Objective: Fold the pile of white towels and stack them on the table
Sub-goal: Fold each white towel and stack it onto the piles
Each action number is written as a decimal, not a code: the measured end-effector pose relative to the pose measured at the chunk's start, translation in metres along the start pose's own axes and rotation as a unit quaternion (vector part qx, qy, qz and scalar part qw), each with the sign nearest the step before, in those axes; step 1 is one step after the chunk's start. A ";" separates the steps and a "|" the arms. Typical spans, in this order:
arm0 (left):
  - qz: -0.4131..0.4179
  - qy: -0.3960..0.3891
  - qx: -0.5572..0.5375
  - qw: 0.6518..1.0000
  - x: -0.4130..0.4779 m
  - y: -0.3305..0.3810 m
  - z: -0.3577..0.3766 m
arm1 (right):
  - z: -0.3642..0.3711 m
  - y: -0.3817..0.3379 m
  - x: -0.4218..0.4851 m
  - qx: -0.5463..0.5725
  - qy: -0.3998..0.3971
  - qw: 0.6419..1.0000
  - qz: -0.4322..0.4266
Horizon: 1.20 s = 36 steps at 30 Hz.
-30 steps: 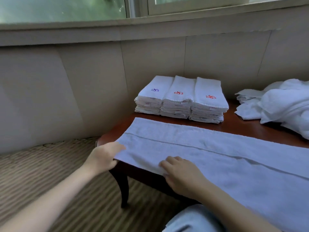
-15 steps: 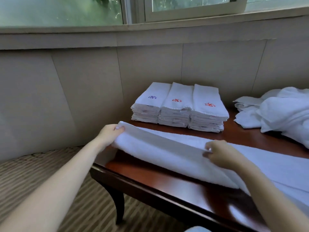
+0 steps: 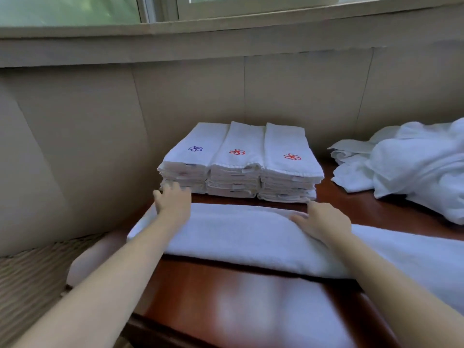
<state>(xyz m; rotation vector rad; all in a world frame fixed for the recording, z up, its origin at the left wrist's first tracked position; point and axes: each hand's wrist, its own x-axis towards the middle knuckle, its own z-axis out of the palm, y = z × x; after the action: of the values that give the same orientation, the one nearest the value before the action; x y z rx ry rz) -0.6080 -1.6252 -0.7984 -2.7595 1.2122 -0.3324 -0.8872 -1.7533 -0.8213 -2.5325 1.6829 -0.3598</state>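
A shiny brown table [image 3: 251, 297] stands under a window [image 3: 75, 8]. Three neat stacks [image 3: 241, 159] sit at its back, a messy pile [image 3: 414, 167] at the right. The left hand [image 3: 173, 202] and right hand [image 3: 324, 219] lie flat and loose on the long towel [image 3: 238, 234] in front

towel [image 3: 238, 234] right end cut off at edge — pile [image 3: 414, 167] too

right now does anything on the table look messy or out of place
Only the crumpled heap of towels at the back right looks untidy; it is not yet folded. The three folded stacks sit neatly side by side, and the long towel lies flat under the left hand and right hand.
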 end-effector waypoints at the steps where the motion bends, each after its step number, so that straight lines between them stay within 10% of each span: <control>1: 0.064 -0.002 -0.012 0.998 -0.004 0.024 -0.004 | -0.001 0.008 -0.005 0.001 0.004 1.000 0.001; 5: 0.185 -0.077 -0.187 0.962 -0.045 0.127 -0.013 | -0.025 0.059 -0.034 -0.011 -0.019 0.999 0.045; 11: 0.221 0.016 -0.205 0.953 -0.085 0.178 -0.007 | -0.086 0.154 -0.100 -0.106 -0.128 0.980 0.105; 19: 0.276 0.006 -0.311 0.909 -0.091 0.156 -0.008 | -0.165 0.243 -0.149 0.060 -0.456 0.873 0.163; 30: 0.168 0.015 -0.224 0.960 -0.100 0.171 -0.023 | -0.136 0.322 -0.182 0.384 -0.161 0.826 0.381; 36: 0.190 -0.077 -0.231 0.951 -0.166 0.239 -0.028 | -0.130 0.308 -0.167 0.176 0.101 0.935 0.291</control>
<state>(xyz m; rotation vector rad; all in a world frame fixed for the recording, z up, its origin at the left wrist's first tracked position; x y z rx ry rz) -0.8946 -1.6650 -0.8414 -2.7322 1.9337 0.2295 -1.2565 -1.7138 -0.7808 -1.6955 2.1056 -0.7949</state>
